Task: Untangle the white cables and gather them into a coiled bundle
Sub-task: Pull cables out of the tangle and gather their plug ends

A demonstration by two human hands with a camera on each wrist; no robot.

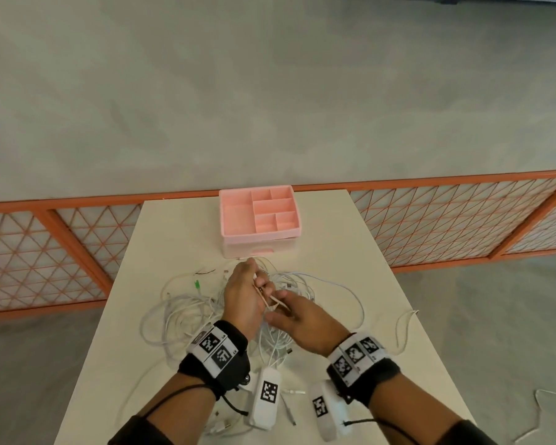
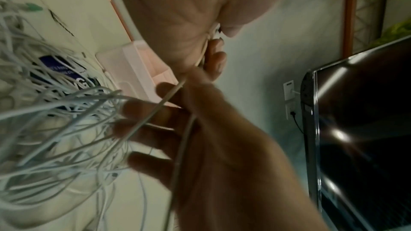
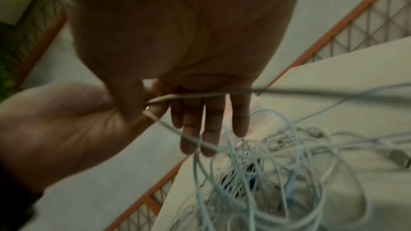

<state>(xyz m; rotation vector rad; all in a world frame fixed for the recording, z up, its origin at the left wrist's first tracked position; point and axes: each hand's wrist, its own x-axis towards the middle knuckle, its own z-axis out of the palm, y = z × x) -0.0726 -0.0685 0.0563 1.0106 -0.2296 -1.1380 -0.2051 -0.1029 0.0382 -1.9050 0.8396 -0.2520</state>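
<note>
A tangle of white cables (image 1: 187,316) sprawls over the middle of the white table (image 1: 334,245). Above it my two hands meet. My left hand (image 1: 260,284) pinches one white cable (image 1: 264,295) near its plug end, seen against the palm in the left wrist view (image 2: 212,32). My right hand (image 1: 278,305) pinches the same strand (image 3: 195,95) between thumb and forefinger, and its other fingers (image 3: 211,126) hang straight over the tangle (image 3: 266,173). From the hands the strand runs down into the pile (image 2: 55,120).
A pink compartment organizer (image 1: 259,213) stands at the table's far end, just beyond the hands. A green-tipped connector (image 1: 196,284) lies left of them. An orange mesh railing (image 1: 463,213) runs behind the table. One cable hangs off the right edge (image 1: 402,326).
</note>
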